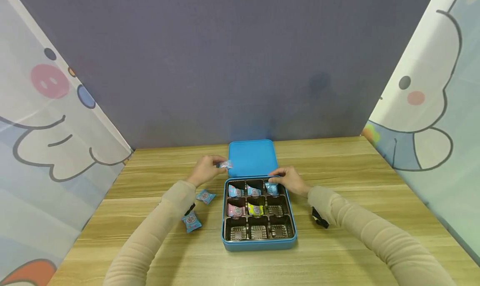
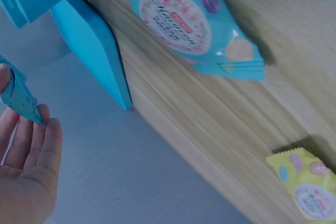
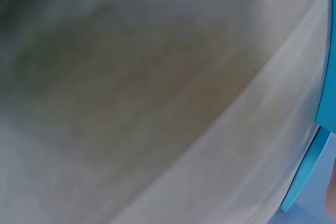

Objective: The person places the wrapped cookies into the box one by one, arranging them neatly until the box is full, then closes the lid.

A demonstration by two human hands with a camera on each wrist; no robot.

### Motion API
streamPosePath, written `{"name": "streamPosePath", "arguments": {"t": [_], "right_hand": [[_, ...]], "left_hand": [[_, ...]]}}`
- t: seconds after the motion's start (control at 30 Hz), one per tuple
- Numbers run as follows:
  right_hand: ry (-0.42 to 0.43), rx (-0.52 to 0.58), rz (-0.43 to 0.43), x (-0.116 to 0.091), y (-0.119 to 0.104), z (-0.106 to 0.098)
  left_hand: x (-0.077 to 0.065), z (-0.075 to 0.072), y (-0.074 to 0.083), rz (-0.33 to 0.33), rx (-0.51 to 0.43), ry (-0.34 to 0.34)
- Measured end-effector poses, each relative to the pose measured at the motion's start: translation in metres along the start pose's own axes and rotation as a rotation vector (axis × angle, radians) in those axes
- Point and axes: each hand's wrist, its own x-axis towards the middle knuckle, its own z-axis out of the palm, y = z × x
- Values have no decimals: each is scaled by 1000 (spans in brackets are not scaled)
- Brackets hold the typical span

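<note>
My left hand pinches a blue macaron packet beside the blue lid. The left wrist view shows that packet between thumb and fingers. At the box's back right corner, my right hand has its thumb and fingers on another blue packet in the back right compartment. The blue box has a dark divided tray. Two more blue packets fill the rest of its back row; a pink packet and a yellow packet lie in the middle row.
Two blue packets lie on the wooden table left of the box. The left wrist view also has a loose yellow packet. A grey panel stands behind. Blurred sleeve covers most of the right wrist view.
</note>
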Motion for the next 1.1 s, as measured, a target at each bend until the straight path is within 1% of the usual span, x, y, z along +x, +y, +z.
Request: {"name": "streamPosePath", "arguments": {"t": [0.07, 0.17, 0.4, 0.67, 0.9, 1.1], "right_hand": [[2, -3, -3, 3, 9, 0], [2, 1, -12, 9, 25, 0], [-6, 16, -19, 11, 27, -2], [-7, 12, -19, 12, 26, -2], [-7, 10, -22, 12, 25, -2], [-3, 24, -12, 11, 23, -1]], "left_hand": [[-1, 0, 1, -4, -2, -2], [-2, -1, 3, 8, -3, -8], [-6, -1, 11, 17, 0, -23], [-10, 0, 25, 23, -32, -34], [-15, 3, 35, 76, -16, -48], [-20, 5, 44, 87, -2, -50]]}}
